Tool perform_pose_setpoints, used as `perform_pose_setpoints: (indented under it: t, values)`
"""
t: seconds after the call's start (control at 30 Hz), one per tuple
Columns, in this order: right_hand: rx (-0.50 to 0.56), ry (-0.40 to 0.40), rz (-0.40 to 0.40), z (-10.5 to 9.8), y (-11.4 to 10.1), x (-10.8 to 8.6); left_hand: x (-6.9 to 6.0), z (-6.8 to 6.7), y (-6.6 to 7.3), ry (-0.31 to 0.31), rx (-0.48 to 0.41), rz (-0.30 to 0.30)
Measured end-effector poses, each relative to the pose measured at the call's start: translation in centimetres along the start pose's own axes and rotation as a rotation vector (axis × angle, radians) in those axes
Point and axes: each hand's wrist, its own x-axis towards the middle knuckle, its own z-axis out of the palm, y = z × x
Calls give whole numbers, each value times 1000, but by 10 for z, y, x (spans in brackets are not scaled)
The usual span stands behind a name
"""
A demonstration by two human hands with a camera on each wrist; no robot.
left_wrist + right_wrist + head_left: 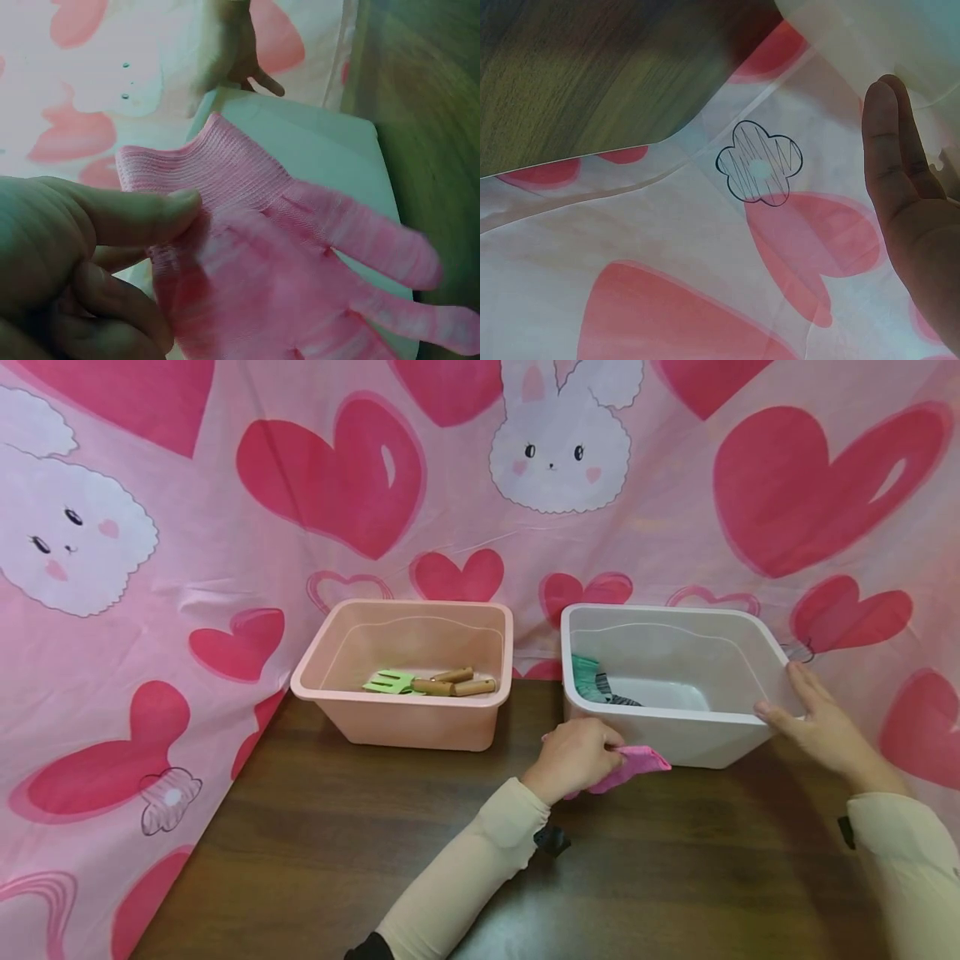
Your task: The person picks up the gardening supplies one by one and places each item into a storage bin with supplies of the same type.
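Note:
My left hand (pixel 573 756) pinches a pink knit glove (pixel 247 277) near its ribbed cuff, between thumb and fingers. The glove's fingers hang loose, in front of a white plastic bin (pixel 675 735). At the bin's right end is my right hand (pixel 828 727), its thumb at the front rim and its straight fingers (pixel 885 127) along the outer side. Inside the bin, against the left wall, lie a teal cloth item (pixel 587 678) and a grey one with dark stripes (pixel 618 699); the front rim partly hides them.
A peach plastic bin (pixel 420 724) stands to the left, holding a green hand fork (pixel 390 682) and several wooden handles (pixel 474 687). Both bins are on a dark wooden table (pixel 315 860). Behind and at the sides hangs a pink cloth (pixel 457 468) with hearts and rabbits.

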Motion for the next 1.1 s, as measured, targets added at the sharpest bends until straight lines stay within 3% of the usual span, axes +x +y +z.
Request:
perform_pose_setpoints:
  t: [0.23, 0.33, 0.5, 0.6, 0.73, 1.1]
  values:
    - [2, 14, -26, 0, 3, 1, 0, -8, 0, 61, -62, 59]
    - [2, 27, -43, 1, 4, 2, 2, -11, -2, 75, -209, 77]
    - [3, 27, -43, 1, 4, 1, 11, -19, -8, 108, -546, 61]
    - [7, 27, -42, 1, 3, 1, 20, -24, -11, 123, -683, 29]
    - [14, 34, -45, 2, 4, 1, 33, -33, -14, 143, -781, -28]
    - [4, 27, -42, 2, 5, 2, 72, -64, -27, 107, -929, -195]
